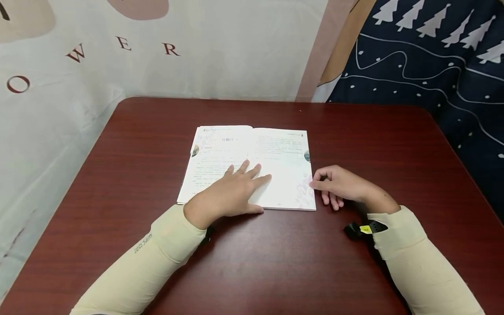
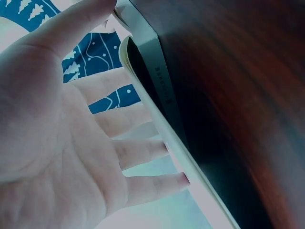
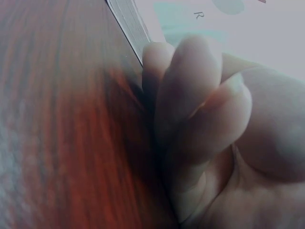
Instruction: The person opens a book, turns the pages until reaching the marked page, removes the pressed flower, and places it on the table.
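Observation:
An open book [image 1: 281, 175] with white printed pages lies on the table. My left hand [image 1: 232, 190] rests across its lower middle, fingers spread and straight, with the thumb at the bottom edge. The left wrist view shows the palm of this left hand [image 2: 71, 143] and the book's lower edge [image 2: 167, 138], where the pages arch above the cover. At the book's right edge, my right hand [image 1: 338, 186] pinches the page edge between thumb and forefinger. In the right wrist view, curled fingers [image 3: 190, 86] partly hide the page block [image 3: 128, 24].
The dark red wooden table [image 1: 252, 262] extends around the book on all sides. Behind it hangs a pale curtain with letters [image 1: 236, 52], and a dark blue curtain with white trees [image 1: 425, 65] hangs at the right.

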Tool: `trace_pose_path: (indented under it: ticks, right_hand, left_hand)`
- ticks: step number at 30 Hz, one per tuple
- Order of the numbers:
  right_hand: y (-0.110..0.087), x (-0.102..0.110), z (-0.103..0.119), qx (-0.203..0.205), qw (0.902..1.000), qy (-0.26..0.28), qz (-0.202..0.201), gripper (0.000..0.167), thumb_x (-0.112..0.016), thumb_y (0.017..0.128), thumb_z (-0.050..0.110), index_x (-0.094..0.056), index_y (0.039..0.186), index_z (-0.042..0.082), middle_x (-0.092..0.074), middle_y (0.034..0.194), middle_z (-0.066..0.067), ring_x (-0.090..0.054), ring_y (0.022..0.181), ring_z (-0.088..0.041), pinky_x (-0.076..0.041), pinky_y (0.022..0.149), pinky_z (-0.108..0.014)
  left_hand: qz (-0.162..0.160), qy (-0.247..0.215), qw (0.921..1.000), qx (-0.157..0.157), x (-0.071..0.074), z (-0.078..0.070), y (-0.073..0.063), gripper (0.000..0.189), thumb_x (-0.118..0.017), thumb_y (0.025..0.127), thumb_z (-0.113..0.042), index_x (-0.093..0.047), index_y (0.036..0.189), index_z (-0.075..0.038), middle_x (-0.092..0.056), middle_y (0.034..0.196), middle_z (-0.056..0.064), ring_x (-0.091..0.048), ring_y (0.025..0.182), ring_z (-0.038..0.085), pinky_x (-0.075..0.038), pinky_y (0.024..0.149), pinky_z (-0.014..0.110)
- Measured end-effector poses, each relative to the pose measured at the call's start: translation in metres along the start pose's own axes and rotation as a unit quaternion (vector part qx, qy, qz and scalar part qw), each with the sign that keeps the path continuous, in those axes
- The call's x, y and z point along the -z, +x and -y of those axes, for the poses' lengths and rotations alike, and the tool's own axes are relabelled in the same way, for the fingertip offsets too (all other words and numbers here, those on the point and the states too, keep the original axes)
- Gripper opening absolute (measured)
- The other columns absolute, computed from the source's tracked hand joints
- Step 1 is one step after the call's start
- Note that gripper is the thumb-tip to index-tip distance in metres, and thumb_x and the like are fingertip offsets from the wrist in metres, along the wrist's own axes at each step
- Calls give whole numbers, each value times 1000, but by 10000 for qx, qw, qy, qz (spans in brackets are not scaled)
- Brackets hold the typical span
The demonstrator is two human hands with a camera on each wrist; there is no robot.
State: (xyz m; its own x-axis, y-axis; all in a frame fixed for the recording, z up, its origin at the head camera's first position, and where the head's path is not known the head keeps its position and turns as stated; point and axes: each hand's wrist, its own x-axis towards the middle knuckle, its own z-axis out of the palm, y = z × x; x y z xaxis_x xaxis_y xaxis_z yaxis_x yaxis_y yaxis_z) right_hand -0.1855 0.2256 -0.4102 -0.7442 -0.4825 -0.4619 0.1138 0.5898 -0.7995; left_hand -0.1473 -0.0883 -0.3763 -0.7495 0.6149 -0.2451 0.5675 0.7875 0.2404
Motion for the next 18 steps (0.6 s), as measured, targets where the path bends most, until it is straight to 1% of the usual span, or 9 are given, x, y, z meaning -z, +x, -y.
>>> trace_pose_path:
  ticks: [8, 14, 18]
  right_hand:
    - [2, -1, 4, 24, 10000, -17, -20, 29, -63, 99, 28, -58, 96, 0, -63, 61, -13, -54, 37, -16, -46, 38, -27]
    - [-1, -2, 5, -4, 10000, -14, 3, 28, -62, 100, 27, -58, 96, 0, -63, 61, -12, -53, 36, -15, -46, 38, -26]
    - [-1, -1, 5, 21, 10000, -3, 22, 28, -62, 100, 26, -58, 96, -1, -62, 60, -12, -54, 36, -15, -46, 37, -26]
  left_hand:
    - [-4, -28, 10000, 11, 2, 2, -2, 79, -71, 90, -47, -36, 156, -20, -28, 163, 17, -19, 152, 45, -22, 117, 68]
    - [77, -137, 9999, 63, 0, 1, -1, 79, -70, 90, -49, -36, 156, -22, -26, 164, 16, -17, 153, 44, -19, 118, 68]
    - [67, -93, 9999, 79, 0, -1, -1, 79, -70, 90, -50, -37, 156, -23, -27, 164, 16, -17, 153, 44, -20, 117, 68]
